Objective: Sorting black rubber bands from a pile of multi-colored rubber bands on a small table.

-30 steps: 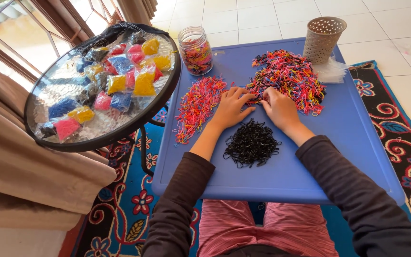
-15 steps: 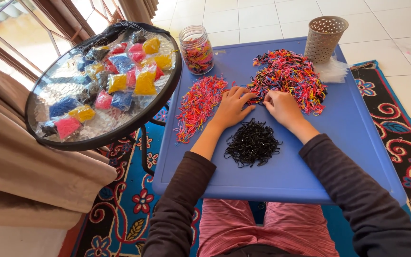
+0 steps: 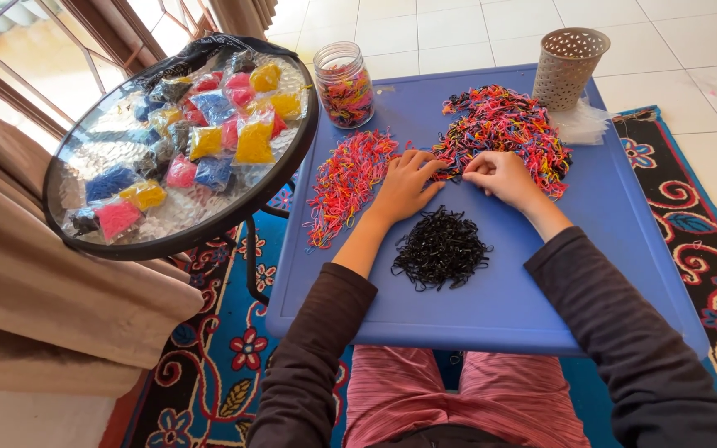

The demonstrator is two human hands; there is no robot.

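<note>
We sit at a blue table [image 3: 591, 249] with lots of tiny rubber bands on it. Our left hand [image 3: 404, 184] lies flat with its fingers spread, and the fingertips touch the edge of the big mixed pile [image 3: 504, 133] of pink, orange, yellow and dark bands. It holds nothing that we can see. Our right hand [image 3: 499, 176] rests just beside it, at the near edge of the same pile, with its fingers curled in and pinched close; we cannot tell if a band is caught between them. To the left of our left hand is a long pile of red and orange bands [image 3: 346, 182]. Just in front of us, near our wrists, sits a heap of black bands [image 3: 441, 249]. At the far side of the table stand a glass jar [image 3: 343, 83] with bands in it and a pale basket with holes [image 3: 568, 66]. Beside the table, a round tray [image 3: 184, 141] holds little bags of colored bands.
</note>
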